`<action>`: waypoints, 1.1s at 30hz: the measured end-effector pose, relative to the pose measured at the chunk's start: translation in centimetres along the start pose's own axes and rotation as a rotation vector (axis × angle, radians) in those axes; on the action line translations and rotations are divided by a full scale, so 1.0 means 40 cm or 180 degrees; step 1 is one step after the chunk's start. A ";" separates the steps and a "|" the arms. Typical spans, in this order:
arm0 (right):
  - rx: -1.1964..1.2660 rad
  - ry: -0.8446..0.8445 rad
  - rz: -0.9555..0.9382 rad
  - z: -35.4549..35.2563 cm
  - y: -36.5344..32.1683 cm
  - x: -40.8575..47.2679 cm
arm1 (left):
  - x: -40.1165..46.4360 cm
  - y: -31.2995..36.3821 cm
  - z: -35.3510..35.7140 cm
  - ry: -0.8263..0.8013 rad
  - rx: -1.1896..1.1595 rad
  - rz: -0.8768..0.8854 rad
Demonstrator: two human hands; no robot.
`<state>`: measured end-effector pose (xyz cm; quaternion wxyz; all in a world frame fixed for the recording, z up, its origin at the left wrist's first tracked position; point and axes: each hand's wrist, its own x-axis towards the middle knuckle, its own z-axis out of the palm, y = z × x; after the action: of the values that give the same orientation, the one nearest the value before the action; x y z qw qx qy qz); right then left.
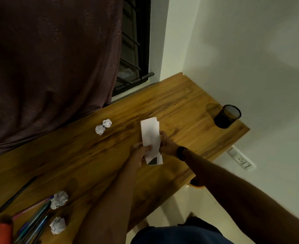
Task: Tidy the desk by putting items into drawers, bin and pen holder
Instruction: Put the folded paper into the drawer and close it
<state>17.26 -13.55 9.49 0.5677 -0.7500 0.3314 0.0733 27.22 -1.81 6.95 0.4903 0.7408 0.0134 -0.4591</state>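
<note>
Left hand (139, 150) and right hand (166, 143) both grip folded paper sheets (150, 138) above bench (189, 95) middle; long axis runs toward far edge, right nearer pen holder (227, 116).

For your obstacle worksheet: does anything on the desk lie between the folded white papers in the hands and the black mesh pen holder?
Nothing visible does. Between the folded white papers, held by both hands, and the black mesh pen holder lies only bare wooden desk. The crumpled paper balls lie on the other side.

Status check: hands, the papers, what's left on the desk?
Both hands, left hand and right hand, shut on folded papers above desk. Pen holder empty-looking. Four paper balls, loose pens remain.
</note>
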 end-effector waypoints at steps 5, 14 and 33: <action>-0.0012 0.0521 0.0308 -0.088 0.072 -0.039 | -0.028 -0.027 0.049 0.0080 -0.0090 0.0140; 0.1061 0.0292 0.0828 -0.306 0.338 -0.188 | -0.141 -0.142 0.353 0.0505 0.0275 -0.0127; 0.1750 0.0264 0.1656 -0.320 0.594 -0.381 | -0.264 -0.462 0.539 -0.0011 0.1082 -0.0338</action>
<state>-11.67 -21.99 2.23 0.6962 -0.4628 0.5407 0.0928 -1.95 -3.63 -1.03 0.3331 0.8105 -0.0262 -0.4812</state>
